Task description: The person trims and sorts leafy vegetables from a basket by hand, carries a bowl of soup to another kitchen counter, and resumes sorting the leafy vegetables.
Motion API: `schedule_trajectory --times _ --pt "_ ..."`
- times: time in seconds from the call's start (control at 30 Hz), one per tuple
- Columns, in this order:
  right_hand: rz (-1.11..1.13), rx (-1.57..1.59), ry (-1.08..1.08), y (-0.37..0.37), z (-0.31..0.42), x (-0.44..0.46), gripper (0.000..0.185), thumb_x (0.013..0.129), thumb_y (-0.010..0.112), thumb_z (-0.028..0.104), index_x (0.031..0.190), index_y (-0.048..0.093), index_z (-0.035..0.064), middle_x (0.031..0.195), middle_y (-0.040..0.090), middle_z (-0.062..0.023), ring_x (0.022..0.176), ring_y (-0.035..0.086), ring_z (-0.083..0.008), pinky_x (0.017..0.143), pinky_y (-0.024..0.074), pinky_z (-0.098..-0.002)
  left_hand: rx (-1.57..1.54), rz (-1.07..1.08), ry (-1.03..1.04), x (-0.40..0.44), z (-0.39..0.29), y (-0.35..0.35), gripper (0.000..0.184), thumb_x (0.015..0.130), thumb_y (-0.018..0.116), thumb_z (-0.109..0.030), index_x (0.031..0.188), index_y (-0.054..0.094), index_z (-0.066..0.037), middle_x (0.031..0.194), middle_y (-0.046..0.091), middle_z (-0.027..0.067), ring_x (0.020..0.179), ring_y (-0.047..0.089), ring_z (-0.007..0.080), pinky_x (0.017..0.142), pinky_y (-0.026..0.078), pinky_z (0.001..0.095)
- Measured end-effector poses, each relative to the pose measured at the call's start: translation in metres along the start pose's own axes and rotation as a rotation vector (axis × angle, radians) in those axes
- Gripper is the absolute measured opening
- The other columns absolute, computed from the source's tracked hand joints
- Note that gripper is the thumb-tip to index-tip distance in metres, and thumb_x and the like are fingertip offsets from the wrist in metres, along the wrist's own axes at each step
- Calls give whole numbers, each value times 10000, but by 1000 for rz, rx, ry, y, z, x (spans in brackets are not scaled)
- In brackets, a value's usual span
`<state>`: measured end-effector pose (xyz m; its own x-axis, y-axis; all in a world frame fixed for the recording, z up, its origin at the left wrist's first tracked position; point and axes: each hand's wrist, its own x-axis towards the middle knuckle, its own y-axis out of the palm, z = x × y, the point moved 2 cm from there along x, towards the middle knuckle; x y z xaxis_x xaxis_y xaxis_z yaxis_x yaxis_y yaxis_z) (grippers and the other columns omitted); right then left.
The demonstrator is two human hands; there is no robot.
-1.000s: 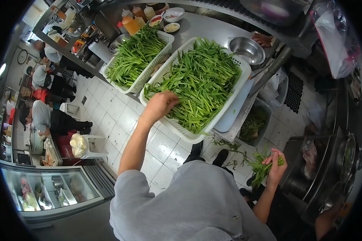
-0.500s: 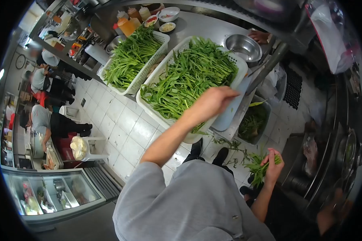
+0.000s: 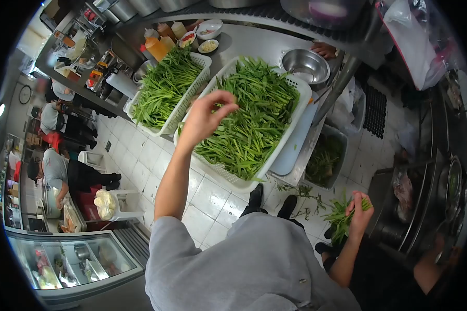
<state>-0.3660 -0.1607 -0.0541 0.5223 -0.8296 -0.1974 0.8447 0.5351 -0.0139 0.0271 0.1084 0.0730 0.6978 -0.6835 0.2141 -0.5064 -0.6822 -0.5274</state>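
Note:
My left hand (image 3: 210, 120) is over the left side of the larger white perforated basket (image 3: 290, 137), fingers loosely curled and thumb apart, with nothing visible in them. Long-stemmed leafy greens (image 3: 251, 119), looking like water spinach, fill this basket. Low at the right, my right hand (image 3: 359, 215) is closed round the stems of a bunch of greens (image 3: 339, 218), whose leaves point left. A second white basket (image 3: 184, 111), also heaped with greens, stands to the left of the larger one.
A blue cutting board (image 3: 296, 147) lies right of the basket, near a steel bowl (image 3: 304, 66) and another person's hand (image 3: 324, 50). Below is a bin (image 3: 327, 160) of greens. Scraps (image 3: 303, 197) litter the floor. Co-workers (image 3: 57, 168) stand at far left.
My left hand has swung left, from the right side of the larger basket to its left side. My right hand keeps its bunch and has shifted only slightly. The view has moved a little.

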Motion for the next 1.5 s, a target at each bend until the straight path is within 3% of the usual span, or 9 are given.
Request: schedule_trajectory --times 0.17,0.23,0.37,0.43,0.57,0.67,0.93,1.2,1.5 --pt "89 -28 -70 47 59 15 161 963 615 120 990 653 -34 585 459 16 470 397 -49 437 313 -228 -473 -91 -62 13 -27 -28 202 935 668 -117 1091 636 6 942 688 50 837 639 95 730 524 246" --pt "138 -1 -133 71 86 20 125 917 671 69 994 711 -20 664 562 33 512 430 -8 450 298 -196 -565 -26 -86 15 -31 -22 210 936 666 -119 1106 637 2 951 691 55 835 643 98 734 533 253" --pt "299 -71 -397 133 149 25 130 865 727 64 964 737 -19 832 716 -39 761 627 -81 710 494 -223 -623 114 -143 20 -42 13 235 921 687 -132 1120 644 -14 915 681 35 771 625 78 681 527 226" --pt "402 -90 -406 160 165 33 167 868 741 127 976 745 0 847 725 -45 764 634 -80 705 498 -226 -626 179 -154 24 -46 33 231 913 693 -116 1118 653 -15 910 688 35 783 636 84 685 527 222" --pt "554 -31 -277 194 172 56 212 868 752 187 983 738 9 745 657 -1 605 538 -48 538 415 -214 -643 332 -148 26 -58 69 230 907 696 -102 1115 641 -19 936 709 58 825 658 101 726 535 240" --pt "684 59 -139 194 165 64 215 894 713 150 1021 693 -22 692 597 13 520 456 -29 449 310 -212 -709 430 -168 29 -63 88 254 899 708 -104 1091 563 -25 937 711 67 832 660 109 726 530 246" --pt "677 270 -18 171 144 76 204 896 710 168 985 649 -6 754 623 -29 499 460 -51 440 303 -218 -893 651 -221 24 -56 120 334 903 705 -93 1159 499 -35 941 709 111 833 684 149 740 528 259" --pt "576 416 -37 127 131 92 234 922 692 192 1033 645 -9 827 628 -46 514 455 -57 450 317 -217 -878 672 -294 17 -67 123 453 878 684 13 1288 492 -1 1007 708 160 826 701 186 744 578 287" --pt "490 464 -71 89 117 97 227 947 656 169 1075 634 -18 864 631 -59 534 447 -62 470 339 -223 -756 541 -337 -4 -45 110 362 860 701 14 1199 573 20 918 721 147 795 713 193 714 586 291"
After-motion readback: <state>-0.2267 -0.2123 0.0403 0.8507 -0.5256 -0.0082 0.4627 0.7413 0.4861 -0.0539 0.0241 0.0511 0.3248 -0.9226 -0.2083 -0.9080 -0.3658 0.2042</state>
